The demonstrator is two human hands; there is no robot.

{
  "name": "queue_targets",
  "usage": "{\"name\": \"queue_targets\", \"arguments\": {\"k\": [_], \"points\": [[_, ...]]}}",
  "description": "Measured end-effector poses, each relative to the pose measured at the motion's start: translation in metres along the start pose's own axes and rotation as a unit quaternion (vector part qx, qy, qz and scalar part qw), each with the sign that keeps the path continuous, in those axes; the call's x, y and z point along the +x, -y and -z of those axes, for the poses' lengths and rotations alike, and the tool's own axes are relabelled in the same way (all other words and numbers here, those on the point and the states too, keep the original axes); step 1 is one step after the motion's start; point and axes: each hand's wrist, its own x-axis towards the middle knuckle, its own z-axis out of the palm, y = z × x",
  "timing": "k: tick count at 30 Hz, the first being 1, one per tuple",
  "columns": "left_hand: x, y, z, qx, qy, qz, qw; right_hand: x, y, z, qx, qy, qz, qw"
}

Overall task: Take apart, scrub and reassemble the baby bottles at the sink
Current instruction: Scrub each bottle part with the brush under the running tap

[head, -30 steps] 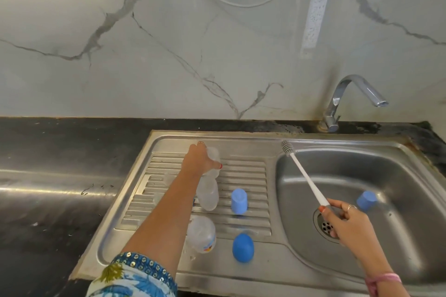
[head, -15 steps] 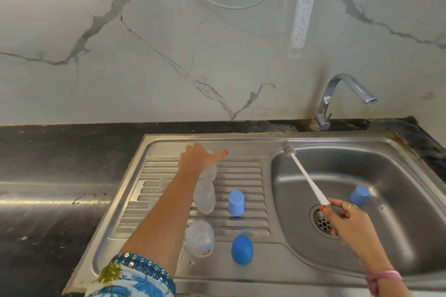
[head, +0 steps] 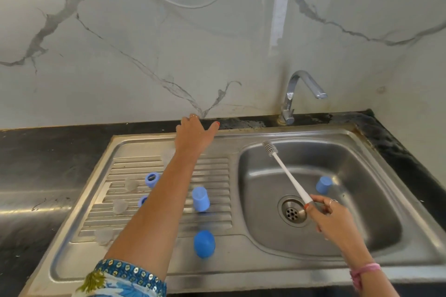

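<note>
- Sink fills the lower frame; its basin at right holds one blue cap.
- Drainboard at centre-left carries blue caps, rings and clear teats.
- Your left hand reaches to the back rim, fingers spread.
- Your right hand pinches the brush over the drain.

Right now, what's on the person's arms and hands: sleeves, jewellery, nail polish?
The left hand has a ring on one finger and red-orange polish on the thumbnail. That arm is bare up to a short sleeve printed in blue and white with a yellow-green motif and a band of round sequins. The right hand wears a silver ring, red-orange polish, and a pink wristband.
</note>
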Motion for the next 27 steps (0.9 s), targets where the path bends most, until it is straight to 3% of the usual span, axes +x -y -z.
{"name": "queue_targets", "arguments": {"k": [4,6,9,15,20,24,27], "points": [[-0.005,-0.058,-0.04,-0.073,0.032,-0.054,0.995,0.005,-0.016,0.045,-0.02,0.014,-0.004,1.0],[-0.009,-0.084,-0.067,-0.113,0.078,-0.029,0.99,0.009,-0.027,0.067,-0.107,0.017,0.017,0.994],[-0.019,-0.103,-0.114,-0.097,0.127,0.008,0.987,0.019,-0.038,0.094,-0.177,0.014,0.034,0.984],[-0.036,-0.136,-0.21,-0.04,0.215,0.037,0.975,0.052,-0.061,0.138,-0.196,0.002,0.012,0.98],[-0.047,-0.156,-0.286,0.041,0.27,-0.041,0.961,0.082,-0.075,0.161,-0.212,0.031,0.008,0.977],[-0.062,-0.164,-0.342,0.142,0.377,-0.148,0.903,0.103,-0.079,0.171,-0.21,0.031,0.008,0.977],[-0.067,-0.167,-0.373,0.189,0.402,-0.18,0.878,0.116,-0.079,0.175,-0.214,0.026,0.009,0.976]]}}
